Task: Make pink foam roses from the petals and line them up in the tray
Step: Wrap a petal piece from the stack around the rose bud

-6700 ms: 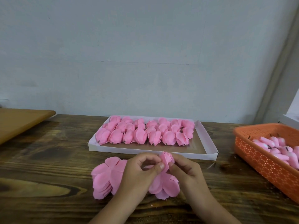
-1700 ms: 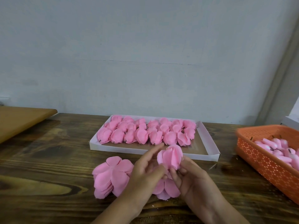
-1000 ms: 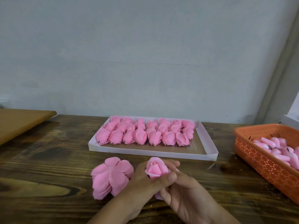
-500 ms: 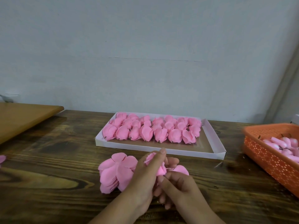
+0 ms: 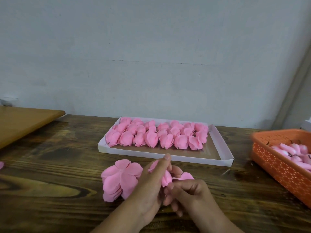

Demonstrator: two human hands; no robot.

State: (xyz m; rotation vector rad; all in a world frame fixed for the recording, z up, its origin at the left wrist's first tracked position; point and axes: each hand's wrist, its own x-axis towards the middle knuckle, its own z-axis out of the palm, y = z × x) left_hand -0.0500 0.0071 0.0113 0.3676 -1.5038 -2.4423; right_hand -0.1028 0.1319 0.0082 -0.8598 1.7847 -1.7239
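A pink foam rose (image 5: 165,179) sits between my two hands, just above the wooden table. My left hand (image 5: 151,185) wraps its fingers round the rose from the left. My right hand (image 5: 188,193) pinches the rose's lower part with curled fingers. A stack of flat pink petal pieces (image 5: 120,179) lies on the table to the left of my hands. Behind them stands the white tray (image 5: 225,148), with several finished pink roses (image 5: 156,134) lined up in rows in its far half.
An orange perforated basket (image 5: 279,165) holding pink rose buds (image 5: 296,153) stands at the right edge. A lighter wooden board (image 5: 21,121) lies at the far left. A stray pink petal (image 5: 1,165) shows at the left border. A grey wall rises behind the table.
The loose petals were folded up around the bud into a rose. My hands then lowered it toward the table, and the view shifted slightly left.
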